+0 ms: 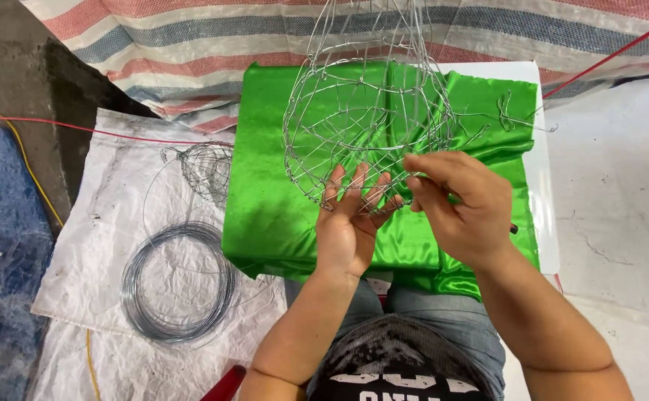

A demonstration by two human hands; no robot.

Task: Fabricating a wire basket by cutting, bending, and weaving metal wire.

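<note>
Two hands meet at the lower edge of a wire frame (365, 126) — a rounded cage of thin silvery wire whose top runs out of the picture, so its full shape cannot be told. The left hand (348, 223) is spread, palm up, with its fingers (333, 186) pushed up through the gaps along the cage's lower rim. The right hand (461, 204) comes in from the side with thumb and forefinger pressed together on a strand at the rim; the wire is too fine to show exactly where the pinch closes. Loose wire ends trail off to the right of the cage, hard to follow against the cloth.

The cage hangs above a folded sheet of bright green shiny cloth (280, 208), which lies over the person's lap and over a white board (543, 186) of which only the right edge shows. To the left, on a white woven sack (109, 223), lies a coil of grey wire (178, 282), and just above it a smaller wire cage (207, 169), dim and partly off the sack's edge. A striped red, blue and white tarp (191, 44) covers the top. A red cord (606, 56) crosses the upper right corner — its ends are cut off.
</note>
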